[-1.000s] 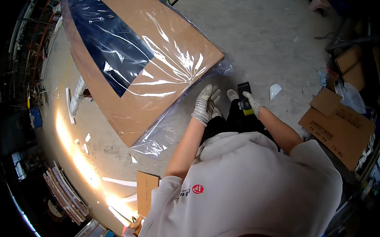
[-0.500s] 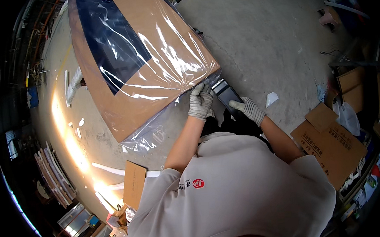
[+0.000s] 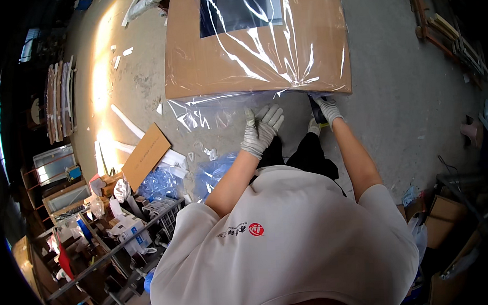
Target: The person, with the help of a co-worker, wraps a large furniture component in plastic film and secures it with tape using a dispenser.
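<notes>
A large cardboard box wrapped in clear plastic film stands in front of me, with a dark panel showing on its top. Loose film hangs from its near edge, on the left. My left hand, in a white-grey striped glove, is open with fingers stretched out just below that edge, apart from the box. At the box's near right corner my gloved right hand is closed round a black handheld tool. The tool's far end is hidden under the corner.
On the left lie a flat cardboard piece, white foam strips and crumpled blue film. A cluttered metal rack stands at the lower left. Boards lean farther off. A pinkish stool is at the right.
My view has turned, and the box now sits squarely before me. The left hand has come off the box's edge and opened. The right hand has carried the black tool to the near right corner.
</notes>
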Motion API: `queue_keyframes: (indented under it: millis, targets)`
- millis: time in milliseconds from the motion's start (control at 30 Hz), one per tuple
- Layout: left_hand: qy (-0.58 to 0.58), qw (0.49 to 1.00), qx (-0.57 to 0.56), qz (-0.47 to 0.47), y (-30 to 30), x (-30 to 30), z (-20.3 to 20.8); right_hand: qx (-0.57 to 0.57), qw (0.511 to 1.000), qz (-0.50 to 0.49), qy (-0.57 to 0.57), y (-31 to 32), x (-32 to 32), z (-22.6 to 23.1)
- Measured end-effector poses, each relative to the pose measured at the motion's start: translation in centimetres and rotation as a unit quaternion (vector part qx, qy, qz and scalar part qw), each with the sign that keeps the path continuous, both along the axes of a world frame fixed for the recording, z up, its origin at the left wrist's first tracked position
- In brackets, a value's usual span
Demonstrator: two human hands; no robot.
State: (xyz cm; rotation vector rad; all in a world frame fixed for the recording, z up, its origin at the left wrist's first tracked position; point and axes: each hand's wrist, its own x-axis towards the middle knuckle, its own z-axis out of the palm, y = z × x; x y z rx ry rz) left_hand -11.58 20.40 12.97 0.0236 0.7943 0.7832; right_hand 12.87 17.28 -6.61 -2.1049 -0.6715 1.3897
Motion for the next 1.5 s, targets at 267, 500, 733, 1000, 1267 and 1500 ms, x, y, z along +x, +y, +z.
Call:
queue_keyframes:
  millis: [267, 500, 733, 1000, 1267, 1500]
  targets:
    - [0.094, 0.966, -0.025, 0.239, 8.0, -15.6, -8.8, -0.08, 0.988, -0.104, 0.081, -11.2, -5.4, 6.4]
    - [0.226, 0.968, -0.065, 0.086, 13.7, -18.5, -4.2, 0.066, 0.95, -0.188, 0.241, -7.0, -17.3, 26.9]
    - [0.114, 0.977, -0.174, 0.038, 17.8, -21.7, -3.5, 0.187, 0.923, -0.182, 0.282, 5.8, -24.4, 32.8]
    - [0.147, 0.981, -0.129, 0.006, 17.3, -22.1, -1.0, -0.056, 0.931, -0.229, 0.278, -4.6, -28.8, 15.5]
    - [0.124, 0.976, -0.139, 0.111, 15.3, -24.9, -3.2, 0.05, 0.886, -0.319, 0.334, 12.4, -21.9, -1.0]
    - [0.228, 0.955, -0.143, 0.123, 11.1, -38.2, -10.2, -0.057, 0.941, 0.145, 0.3, 2.7, -22.1, 26.2]
